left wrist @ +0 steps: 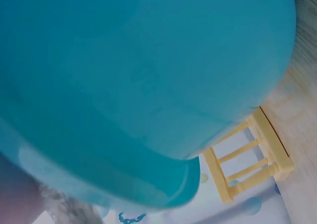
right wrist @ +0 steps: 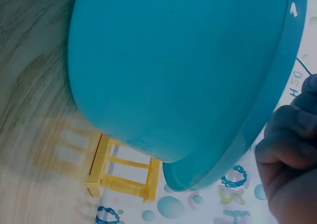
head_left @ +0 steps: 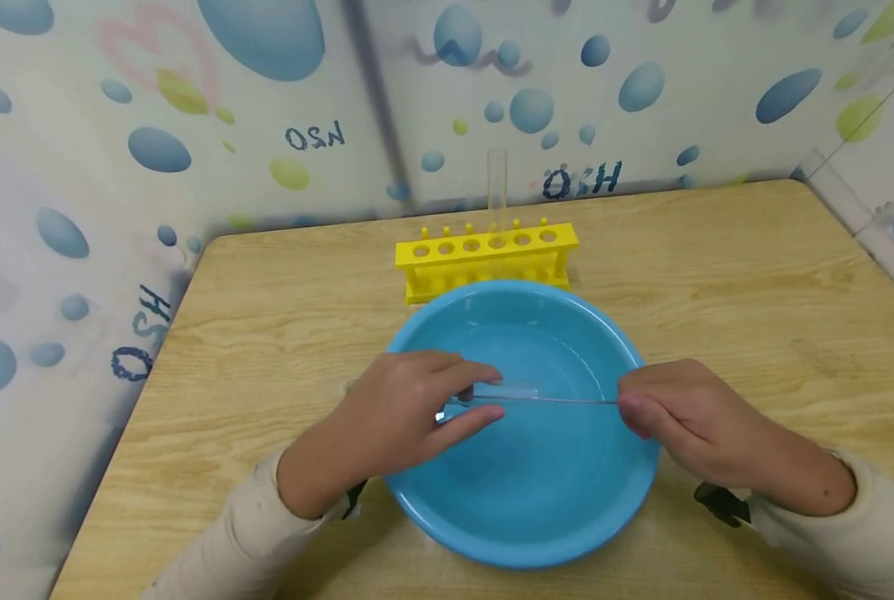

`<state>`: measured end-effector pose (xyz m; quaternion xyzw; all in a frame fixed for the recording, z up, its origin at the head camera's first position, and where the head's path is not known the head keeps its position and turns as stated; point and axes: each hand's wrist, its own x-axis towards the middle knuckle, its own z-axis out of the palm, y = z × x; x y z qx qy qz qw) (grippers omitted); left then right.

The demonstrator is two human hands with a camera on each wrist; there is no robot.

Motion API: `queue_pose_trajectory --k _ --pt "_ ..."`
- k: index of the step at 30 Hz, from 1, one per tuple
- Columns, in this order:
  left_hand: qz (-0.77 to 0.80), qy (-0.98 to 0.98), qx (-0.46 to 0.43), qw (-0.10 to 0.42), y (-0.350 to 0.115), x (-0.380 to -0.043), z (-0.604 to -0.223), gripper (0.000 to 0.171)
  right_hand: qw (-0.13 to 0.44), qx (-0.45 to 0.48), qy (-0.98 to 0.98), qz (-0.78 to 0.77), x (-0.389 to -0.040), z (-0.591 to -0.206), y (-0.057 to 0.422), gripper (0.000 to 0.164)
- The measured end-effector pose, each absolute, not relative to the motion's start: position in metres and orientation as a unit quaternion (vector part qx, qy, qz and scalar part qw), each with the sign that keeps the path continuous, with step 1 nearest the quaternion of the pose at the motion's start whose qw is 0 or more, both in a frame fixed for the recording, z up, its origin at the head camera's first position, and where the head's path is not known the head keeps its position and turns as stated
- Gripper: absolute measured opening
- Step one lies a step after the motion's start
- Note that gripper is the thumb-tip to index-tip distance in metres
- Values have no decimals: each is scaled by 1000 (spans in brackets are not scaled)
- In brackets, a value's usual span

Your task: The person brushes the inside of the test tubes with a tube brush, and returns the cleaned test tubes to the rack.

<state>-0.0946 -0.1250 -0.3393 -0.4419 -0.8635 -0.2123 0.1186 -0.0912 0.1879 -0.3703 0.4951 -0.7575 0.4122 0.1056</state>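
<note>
Over the round blue basin (head_left: pixel 521 500), my left hand (head_left: pixel 397 408) holds a clear glass test tube (head_left: pixel 520 391) lying sideways, its mouth toward the right. A thin twisted-wire handle of a test tube brush (head_left: pixel 574 402) runs from the tube to my right hand (head_left: pixel 690 417), which grips its end in a fist above the basin's right rim. Grey fuzzy bristles (left wrist: pixel 72 206) show beside the left hand in the left wrist view. Most of the tube is hidden by the left palm. The basin appears to hold clear water.
A yellow test tube rack (head_left: pixel 487 254) stands right behind the basin, with one upright clear test tube (head_left: pixel 496 187) in it. The wooden table (head_left: pixel 754 292) meets a patterned wall (head_left: pixel 267 142) at the back and left.
</note>
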Motion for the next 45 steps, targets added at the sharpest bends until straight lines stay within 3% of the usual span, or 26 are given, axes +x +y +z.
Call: queue_pose_trajectory --k 6,17,22,29,32,40,45 --pt "-213 -870 -431 109 -130 -98 -338 25 51 413 -792 448 -84 -365 189 43" --pt "-184 -862 -424 206 -132 -103 -335 29 -55 307 -798 515 -82 -359 190 51" --pt "-188 -861 -439 177 -137 -104 -334 27 13 375 -800 467 -87 -360 192 45" --pt "-219 -871 -437 56 -142 -103 -330 25 107 472 -777 403 -95 -362 196 37" --pt "-213 -876 -431 35 -142 -103 -328 23 123 480 -769 404 -97 -363 196 35" --pt "-196 -881 -426 60 -142 -104 -331 22 73 438 -784 434 -94 -364 195 36" --pt "-165 -872 -436 147 -141 -106 -334 28 2 326 -831 450 -88 -359 193 44"
